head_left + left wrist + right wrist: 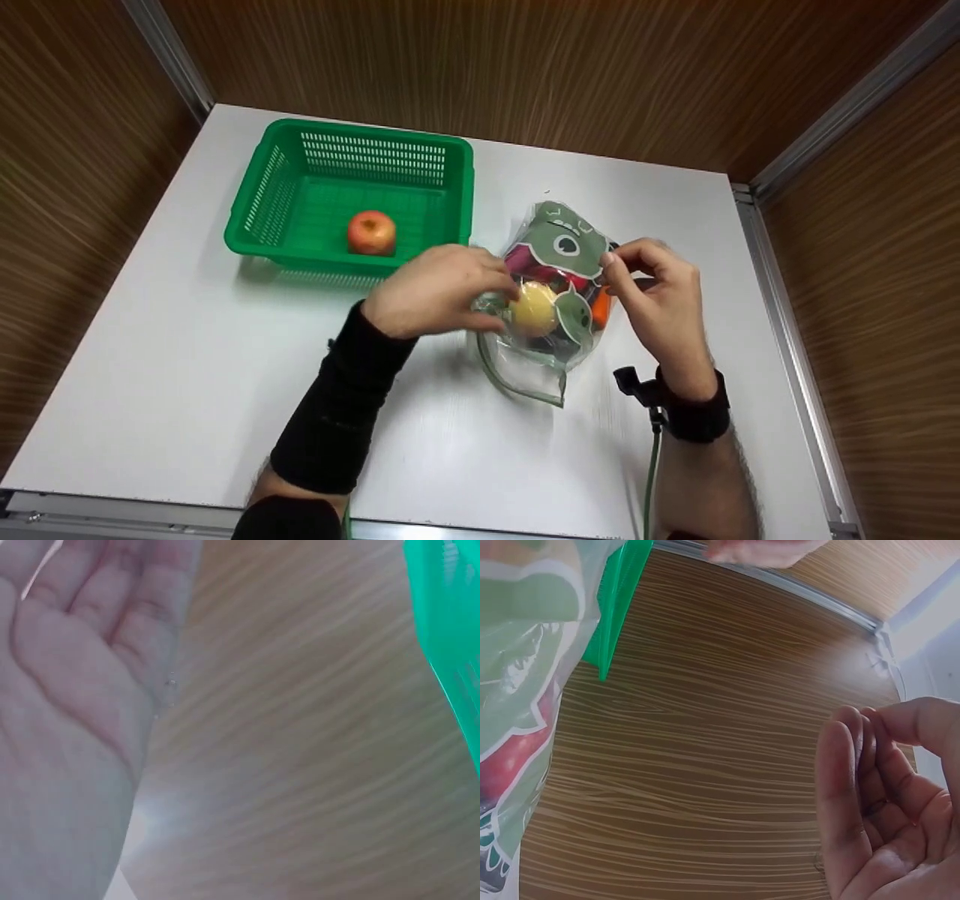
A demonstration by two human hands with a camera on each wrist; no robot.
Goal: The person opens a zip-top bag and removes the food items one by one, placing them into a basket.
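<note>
A clear bag with green cartoon monster prints [581, 259] lies on the white table. Through its plastic show a round yellow item [535, 310], an orange piece [601, 307] and some red and purple things. My left hand [444, 291] reaches over the bag's left side, loosely bent fingers right at the yellow item; its palm looks bare in the left wrist view. At the bag's right edge is my right hand [660, 304], thumb and fingertips close together. In the right wrist view that hand holds nothing visible, and the bag [525, 675] stands apart at left.
A green plastic basket [315, 206] stands at the back left with a red-yellow apple [371, 233] inside. Wood-patterned panels [465, 67] wall the table [187, 390] at the back and sides. A green cable [651, 480] runs from the right wrist strap.
</note>
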